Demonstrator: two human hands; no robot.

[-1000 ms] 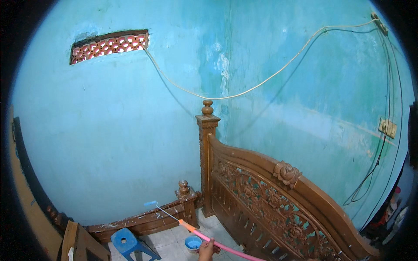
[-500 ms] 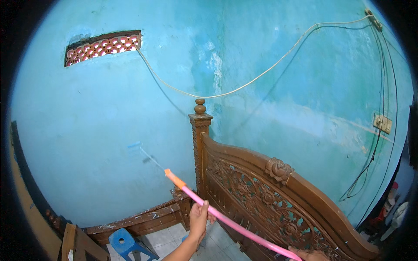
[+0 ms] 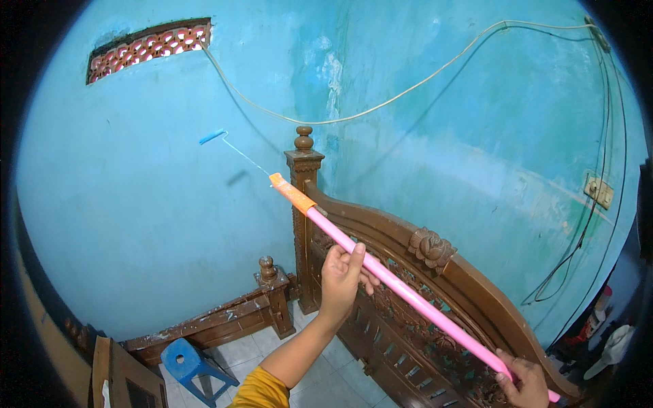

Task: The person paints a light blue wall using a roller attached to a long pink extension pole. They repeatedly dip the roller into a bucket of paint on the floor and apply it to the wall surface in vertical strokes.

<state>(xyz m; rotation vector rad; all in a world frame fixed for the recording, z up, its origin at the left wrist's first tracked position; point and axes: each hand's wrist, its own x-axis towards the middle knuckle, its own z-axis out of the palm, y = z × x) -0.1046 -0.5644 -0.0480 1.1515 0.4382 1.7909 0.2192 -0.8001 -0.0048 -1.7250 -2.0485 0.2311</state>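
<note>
A paint roller (image 3: 213,137) with a blue sleeve sits at the end of a thin wire frame, fixed through an orange grip (image 3: 292,194) to a long pink pole (image 3: 422,302). My left hand (image 3: 345,272) is closed round the upper middle of the pole. Near the pole's lower end, my right hand (image 3: 525,381) grips it too. The roller is in front of the light blue wall (image 3: 156,224); I cannot tell whether it touches the wall. The pole slants up to the left, crossing in front of a carved wooden bed headboard (image 3: 430,249).
A beige cable (image 3: 381,104) sags across the corner from the vent (image 3: 153,47) to the right wall. Dark wires hang by a socket (image 3: 598,191). Below stand a low wooden bed rail (image 3: 204,325), a blue plastic stool (image 3: 182,360) and a brown wooden piece (image 3: 122,374).
The roller and pole have moved up relative to the wall. Both hands have risen in view, and my right hand now shows more fully. The view has tilted slightly downward.
</note>
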